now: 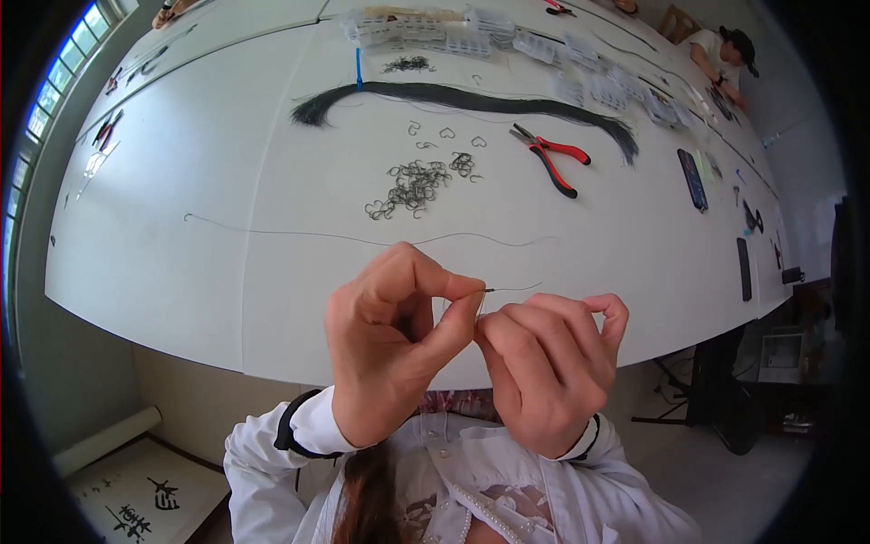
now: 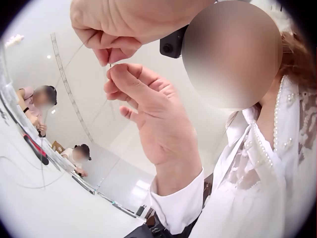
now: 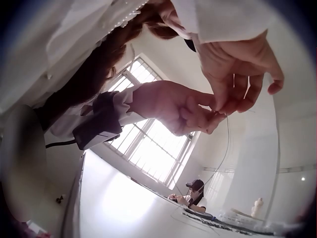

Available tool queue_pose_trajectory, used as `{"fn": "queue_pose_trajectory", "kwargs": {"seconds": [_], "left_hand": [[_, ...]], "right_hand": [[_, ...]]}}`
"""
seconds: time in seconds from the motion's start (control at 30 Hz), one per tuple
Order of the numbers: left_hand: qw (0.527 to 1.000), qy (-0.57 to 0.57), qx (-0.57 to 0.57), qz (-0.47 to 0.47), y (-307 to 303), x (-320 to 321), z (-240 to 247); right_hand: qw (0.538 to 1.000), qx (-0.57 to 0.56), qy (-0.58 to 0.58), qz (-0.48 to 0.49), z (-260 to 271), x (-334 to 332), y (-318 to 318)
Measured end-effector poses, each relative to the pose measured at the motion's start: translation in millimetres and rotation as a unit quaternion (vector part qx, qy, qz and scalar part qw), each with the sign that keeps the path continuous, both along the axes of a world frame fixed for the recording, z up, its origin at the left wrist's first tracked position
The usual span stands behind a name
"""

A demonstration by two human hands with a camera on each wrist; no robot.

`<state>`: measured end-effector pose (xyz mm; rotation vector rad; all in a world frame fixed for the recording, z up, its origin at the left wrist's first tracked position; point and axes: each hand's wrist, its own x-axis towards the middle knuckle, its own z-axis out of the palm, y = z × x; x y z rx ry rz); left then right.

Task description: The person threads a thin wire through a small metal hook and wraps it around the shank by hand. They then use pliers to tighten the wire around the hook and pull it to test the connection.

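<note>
In the head view my left hand (image 1: pixel 385 335) pinches a short dark stem (image 1: pixel 490 290) between thumb and forefinger. A thin tail of fishing line (image 1: pixel 521 288) sticks out from it to the right, and the rest of the stem is hidden in the fingertips. Close beside it, my right hand (image 1: pixel 548 363) pinches the line just below, its other fingers curled and the little finger raised. Both wrist views show the fingertips of the two hands meeting. Beyond the hands lies a pile of small dark fish hooks (image 1: pixel 415 189), with a few single hooks (image 1: pixel 447 133) behind it.
A long strand with a hooked end (image 1: pixel 188 217) crosses the white table (image 1: pixel 163 263). Red-handled pliers (image 1: pixel 553 161) and a bundle of dark line (image 1: pixel 471 94) tied with a blue tie lie farther back. Clear plastic boxes (image 1: pixel 435 38) and a phone (image 1: pixel 692 179) stand beyond; another person (image 1: pixel 720 56) sits far right.
</note>
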<state>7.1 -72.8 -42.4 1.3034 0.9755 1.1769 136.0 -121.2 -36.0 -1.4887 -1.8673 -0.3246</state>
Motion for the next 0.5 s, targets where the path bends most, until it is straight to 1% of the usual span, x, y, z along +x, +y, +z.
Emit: {"fn": "queue_pose_trajectory", "kwargs": {"seconds": [0.03, 0.07, 0.1, 0.13, 0.17, 0.27, 0.33, 0.4, 0.47, 0.5], "left_hand": [[0.999, 0.025, 0.027, 0.002, 0, -1, 0], [0.997, 0.050, 0.055, 0.005, 0, -2, 0], [0.997, 0.050, 0.055, 0.005, -1, -3, 2], [0.996, 0.074, 0.049, -0.006, -2, -4, 7], [0.994, 0.098, 0.044, -0.017, -3, -5, 10], [0.995, 0.091, 0.014, -0.026, -5, -6, 14], [0.995, 0.094, 0.018, -0.033, -5, -7, 14], [0.994, 0.097, 0.023, -0.041, -5, -6, 12], [0.997, 0.054, 0.037, -0.030, -4, -5, 4], [0.997, 0.055, 0.036, -0.031, -5, -5, 5]], "right_hand": [[0.999, 0.023, -0.040, -0.004, 2, 0, -1], [0.999, 0.023, -0.040, -0.004, 4, 1, -1], [0.997, 0.039, -0.065, -0.005, 8, 2, -1], [0.994, 0.055, -0.091, -0.006, 11, 3, -1], [0.994, 0.054, -0.091, -0.006, 14, 4, -1], [0.993, 0.076, -0.090, 0.003, 20, 9, 3], [0.990, 0.104, -0.093, 0.022, 21, 13, 8], [0.991, 0.100, -0.078, 0.040, 21, 18, 12], [0.992, 0.097, -0.061, 0.057, 22, 22, 15], [0.993, 0.080, -0.049, 0.067, 22, 24, 15]]}}
